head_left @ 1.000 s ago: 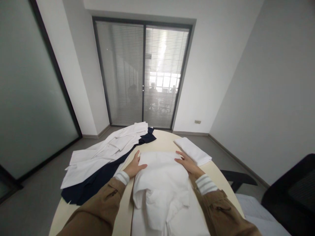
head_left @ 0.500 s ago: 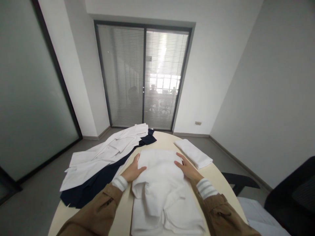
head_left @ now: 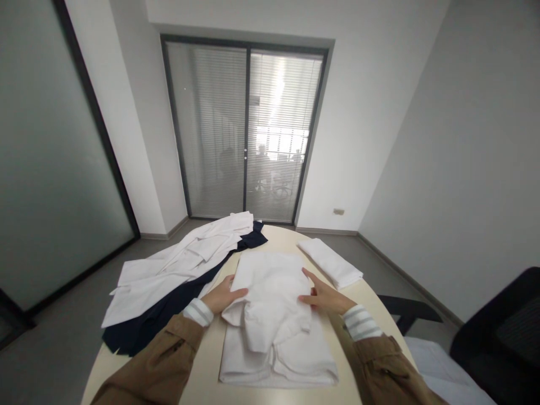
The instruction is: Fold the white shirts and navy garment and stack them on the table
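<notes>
A white garment lies partly folded on the table in front of me, smooth at its far end and bunched into loose creases across the middle. My left hand grips its left edge, thumb on top, the other fingers partly hidden at the side. On the opposite edge my right hand pinches the cloth between thumb and fingers. Just beyond the right hand rests a neatly folded white cloth. To the left, unfolded white clothes lie spread over dark navy clothing.
The round cream table has its curved edge close to the folded cloth. A black office chair stands at the right, and something pale lies low beside it. A glass door with blinds is behind the table.
The white garment has shifted away from me, and its near edge now shows on the table. Both hands have slid slightly nearer along its sides, and its bunched middle has changed shape.
</notes>
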Demonstrator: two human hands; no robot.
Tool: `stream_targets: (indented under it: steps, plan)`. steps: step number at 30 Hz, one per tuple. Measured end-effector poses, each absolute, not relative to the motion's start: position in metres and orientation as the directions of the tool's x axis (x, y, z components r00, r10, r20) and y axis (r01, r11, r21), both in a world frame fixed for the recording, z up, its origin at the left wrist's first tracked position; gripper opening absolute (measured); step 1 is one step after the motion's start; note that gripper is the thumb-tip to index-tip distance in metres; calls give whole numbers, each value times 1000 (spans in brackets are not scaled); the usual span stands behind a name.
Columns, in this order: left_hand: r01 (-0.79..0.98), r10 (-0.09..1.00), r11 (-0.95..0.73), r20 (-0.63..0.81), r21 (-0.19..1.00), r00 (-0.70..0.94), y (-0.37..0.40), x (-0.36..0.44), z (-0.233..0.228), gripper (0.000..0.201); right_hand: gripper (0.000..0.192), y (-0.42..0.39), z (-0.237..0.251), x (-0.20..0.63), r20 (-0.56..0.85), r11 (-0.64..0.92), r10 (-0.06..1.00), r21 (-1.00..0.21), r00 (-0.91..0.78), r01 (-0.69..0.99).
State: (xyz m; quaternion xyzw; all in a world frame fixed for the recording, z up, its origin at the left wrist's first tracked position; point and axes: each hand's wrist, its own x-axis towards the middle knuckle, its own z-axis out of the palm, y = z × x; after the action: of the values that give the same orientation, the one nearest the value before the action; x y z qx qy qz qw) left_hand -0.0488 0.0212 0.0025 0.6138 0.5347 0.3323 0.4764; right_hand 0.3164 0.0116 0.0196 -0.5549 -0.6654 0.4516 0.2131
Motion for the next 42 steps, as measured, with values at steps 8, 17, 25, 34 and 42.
stream_targets:
  steps: [8,17,25,34,42]
  plan:
    - [104,828,127,-164,986,536,7,-45,16,80,99,4,26,323,-182,-102,886,-974,-426,203]
    - [194,819,-153,15,969,574,10,-40,-4,82,120,-3,22,326,-352,-170,827,-900,-438,402]
    - [275,976,-175,131,945,172,20,-30,-11,87,128,9,10,305,-145,-99,936,-983,-320,156]
    - [391,935,-247,113,886,335,0,-47,0,57,111,-4,20,310,-89,91,877,-934,-472,346]
    - [272,869,-47,-95,961,486,1,-66,3,58,113,-10,26,320,-174,41,795,-940,-581,338]
